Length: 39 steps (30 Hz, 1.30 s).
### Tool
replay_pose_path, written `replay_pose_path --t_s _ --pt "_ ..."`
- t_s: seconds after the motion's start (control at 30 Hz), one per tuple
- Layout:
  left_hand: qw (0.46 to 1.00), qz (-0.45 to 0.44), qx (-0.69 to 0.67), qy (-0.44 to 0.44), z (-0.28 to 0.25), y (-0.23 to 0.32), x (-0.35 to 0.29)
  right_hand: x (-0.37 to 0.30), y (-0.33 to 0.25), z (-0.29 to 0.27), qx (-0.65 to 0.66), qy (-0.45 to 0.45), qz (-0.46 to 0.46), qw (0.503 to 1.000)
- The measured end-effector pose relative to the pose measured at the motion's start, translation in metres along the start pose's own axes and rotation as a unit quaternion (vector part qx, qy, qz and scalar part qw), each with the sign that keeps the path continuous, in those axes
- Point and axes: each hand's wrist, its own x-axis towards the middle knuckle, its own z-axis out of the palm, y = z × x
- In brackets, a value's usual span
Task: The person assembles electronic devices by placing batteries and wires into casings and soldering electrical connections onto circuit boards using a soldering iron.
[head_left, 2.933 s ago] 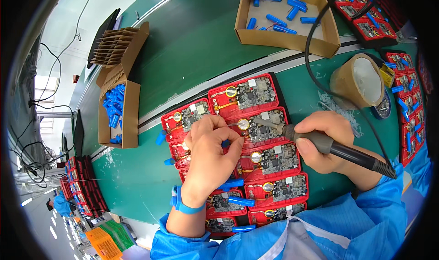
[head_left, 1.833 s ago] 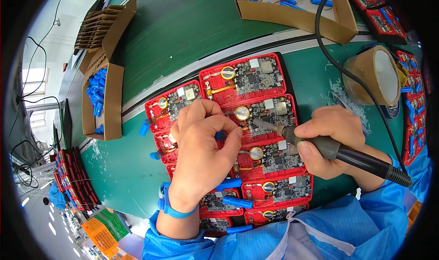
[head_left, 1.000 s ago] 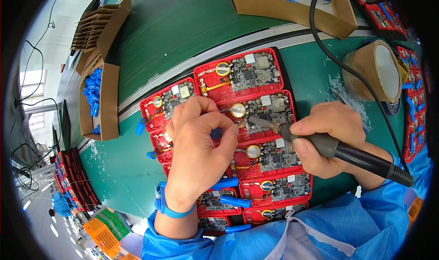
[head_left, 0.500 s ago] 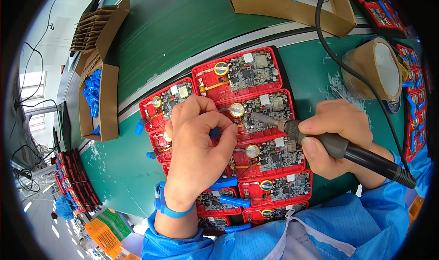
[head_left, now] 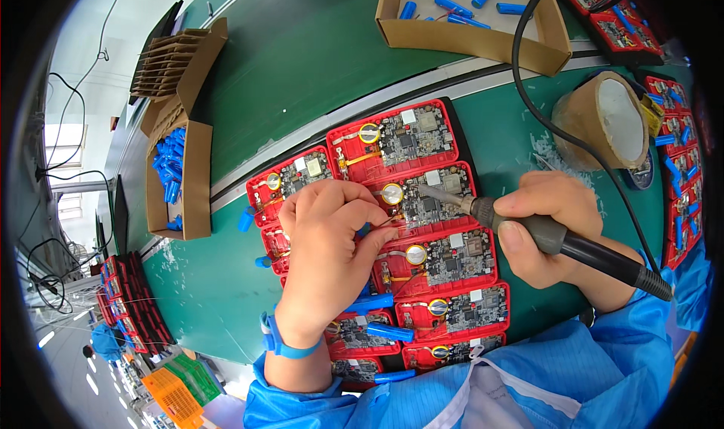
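My right hand grips a soldering iron by its dark handle. The iron's metal tip is over the circuit board in an open red plastic case, right of a round coin cell. My left hand is closed in a pinch beside the coin cell, at the left part of the same case. At its fingertips shows a thin wire. A blue cylindrical battery is partly hidden behind the fingers. Several similar red cases lie in two columns, some partly covered by my left hand.
Loose blue batteries lie on the near cases. A cardboard box of blue batteries stands at left, another carton at the back. At right are a tape roll, the iron's black cable and more red cases.
The view has shifted slightly. My left fingers have straightened and moved towards the wire below the coin cell. My right hand still holds the soldering iron over the same board.
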Motion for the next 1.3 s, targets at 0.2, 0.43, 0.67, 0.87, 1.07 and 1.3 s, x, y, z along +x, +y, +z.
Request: replay_pose_path --t_s 0.2,0.43,0.67,0.87,1.07,1.3 --pt "0.995 0.052 0.052 0.073 0.005 -0.001 -0.004 0.002 0.000 -0.003 -0.010 0.006 -0.025 1.000" --pt "0.982 0.135 0.057 0.120 0.013 -0.009 -0.002 0.003 -0.002 -0.002 -0.004 0.011 -0.022 1.000" --pt "0.987 0.130 0.058 0.069 0.013 -0.008 -0.004 0.001 -0.002 -0.003 -0.010 0.007 -0.008 1.000" --pt "0.984 0.095 0.123 0.084 0.011 0.008 -0.007 0.000 -0.003 -0.001 0.006 -0.004 -0.004 1.000" --pt "0.989 0.023 0.117 0.085 0.016 0.012 -0.009 -0.001 -0.001 0.005 0.036 -0.028 0.003 0.999" --pt "0.996 -0.013 0.055 0.062 0.017 0.013 -0.010 -0.002 -0.002 0.003 0.026 -0.028 0.018 0.999"
